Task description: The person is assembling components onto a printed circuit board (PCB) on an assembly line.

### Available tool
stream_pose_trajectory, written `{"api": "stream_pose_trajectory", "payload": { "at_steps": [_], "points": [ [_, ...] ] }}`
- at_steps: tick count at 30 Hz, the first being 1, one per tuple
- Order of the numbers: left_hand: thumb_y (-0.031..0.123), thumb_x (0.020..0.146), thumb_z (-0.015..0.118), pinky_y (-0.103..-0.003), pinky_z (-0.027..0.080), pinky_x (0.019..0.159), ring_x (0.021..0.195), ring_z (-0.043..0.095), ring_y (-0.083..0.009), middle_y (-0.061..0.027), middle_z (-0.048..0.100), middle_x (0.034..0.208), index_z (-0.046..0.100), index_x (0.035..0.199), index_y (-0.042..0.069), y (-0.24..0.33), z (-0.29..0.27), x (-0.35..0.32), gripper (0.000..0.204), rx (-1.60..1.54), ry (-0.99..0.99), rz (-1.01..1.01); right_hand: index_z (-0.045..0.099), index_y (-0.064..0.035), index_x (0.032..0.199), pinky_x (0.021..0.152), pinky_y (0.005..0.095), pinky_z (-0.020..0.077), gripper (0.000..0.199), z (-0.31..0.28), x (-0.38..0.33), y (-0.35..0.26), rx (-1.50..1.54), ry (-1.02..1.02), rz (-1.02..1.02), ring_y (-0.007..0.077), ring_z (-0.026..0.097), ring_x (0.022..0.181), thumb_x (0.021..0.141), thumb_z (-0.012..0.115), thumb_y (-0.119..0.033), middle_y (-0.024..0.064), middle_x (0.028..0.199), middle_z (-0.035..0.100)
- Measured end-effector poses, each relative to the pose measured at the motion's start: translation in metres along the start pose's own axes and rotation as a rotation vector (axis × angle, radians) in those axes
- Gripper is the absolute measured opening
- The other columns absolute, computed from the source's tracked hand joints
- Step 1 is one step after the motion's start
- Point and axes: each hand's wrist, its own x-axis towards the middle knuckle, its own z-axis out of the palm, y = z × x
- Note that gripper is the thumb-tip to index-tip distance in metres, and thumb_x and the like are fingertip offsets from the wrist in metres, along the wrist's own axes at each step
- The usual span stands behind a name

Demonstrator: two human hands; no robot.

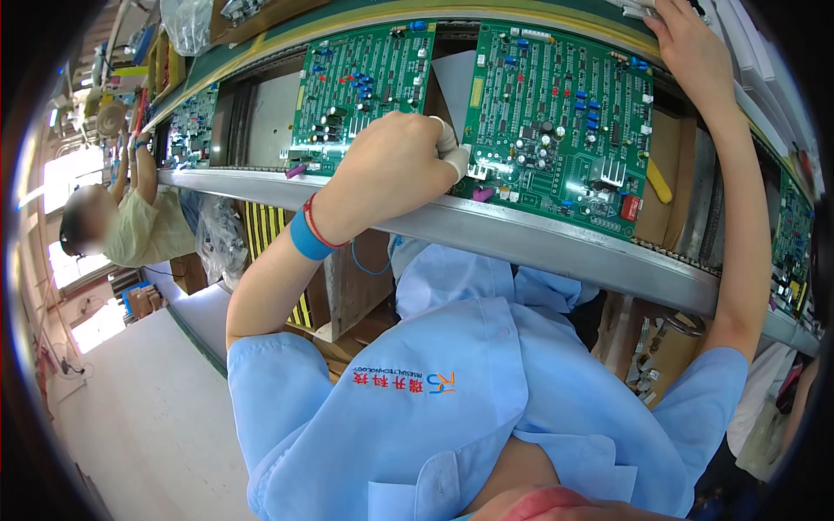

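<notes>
My left hand, with pale finger covers on its thumb and forefinger, is closed in a pinch at the left edge of a green circuit board. What sits between the fingertips, if anything, is hidden; a white connector lies right beside them. That board carries blue and black components, a silver heat sink and a red block. Beneath and behind my left hand is a second green circuit board. My right hand reaches to the far right, by small white parts at the top edge; its fingertips are partly cut off.
A metal rail runs along the near side of the boards. A yellow-handled tool lies right of the nearer board. Further boards stand at far left and far right. Another person works at the left; plastic bags hang below the rail.
</notes>
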Motion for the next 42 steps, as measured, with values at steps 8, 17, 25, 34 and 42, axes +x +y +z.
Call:
{"api": "stream_pose_trajectory", "payload": {
  "at_steps": [8, 17, 25, 34, 42],
  "points": [
    [0.028, 0.092, 0.064, -0.029, 0.049, 0.056, 0.062, 0.065, -0.0144, -0.0104, 0.067, 0.070, 0.071, 0.095, 0.001, -0.005, -0.059, 0.042, 0.028, 0.089, 0.275, 0.284, 0.058, -0.0038, 0.086, 0.065, 0.0408, 0.0520, 0.008, 0.028, -0.006, 0.036, -0.135, 0.042, -0.125, 0.0321, 0.064, 0.081, 0.079, 0.057, 0.000, 0.0122, 0.086, 0.059],
    [0.009, 0.082, 0.064, -0.046, 0.051, 0.084, 0.091, 0.065, -0.0379, -0.0235, 0.067, 0.097, 0.069, 0.103, 0.001, 0.042, -0.033, 0.208, 0.023, 0.093, 0.574, 0.514, 0.064, -0.0128, 0.099, 0.061, 0.0322, 0.0545, 0.028, 0.029, -0.008, 0.030, -0.173, 0.177, -0.198, 0.0209, 0.066, 0.083, 0.074, 0.062, 0.000, 0.0021, 0.088, 0.060],
    [0.004, 0.078, 0.060, -0.044, 0.052, 0.083, 0.092, 0.065, -0.0386, -0.0259, 0.067, 0.097, 0.068, 0.096, -0.002, 0.049, -0.041, 0.237, 0.020, 0.006, 0.459, 0.448, 0.062, -0.0069, 0.102, 0.068, 0.0385, 0.0534, 0.023, 0.031, -0.008, 0.035, -0.053, 0.131, -0.091, 0.0286, 0.064, 0.087, 0.081, 0.059, 0.002, 0.0064, 0.102, 0.060],
    [0.003, 0.078, 0.055, -0.047, 0.050, 0.083, 0.092, 0.062, -0.0416, -0.0283, 0.064, 0.092, 0.061, 0.082, -0.004, 0.030, -0.045, 0.221, 0.010, 0.335, 0.426, 0.553, 0.059, -0.0042, 0.101, 0.066, 0.0421, 0.0513, 0.019, 0.038, -0.007, 0.037, -0.002, 0.185, -0.069, 0.0336, 0.062, 0.086, 0.083, 0.059, 0.002, 0.0104, 0.106, 0.057],
    [0.021, 0.089, 0.062, -0.041, 0.053, 0.075, 0.084, 0.067, -0.0329, -0.0180, 0.068, 0.086, 0.067, 0.099, 0.001, -0.013, -0.037, 0.251, 0.022, 0.443, 0.573, 0.625, 0.059, -0.0070, 0.097, 0.060, 0.0384, 0.0518, 0.019, 0.027, -0.002, 0.031, 0.027, 0.214, -0.025, 0.0310, 0.064, 0.078, 0.085, 0.069, -0.016, 0.0070, 0.098, 0.060]
  ]
}}
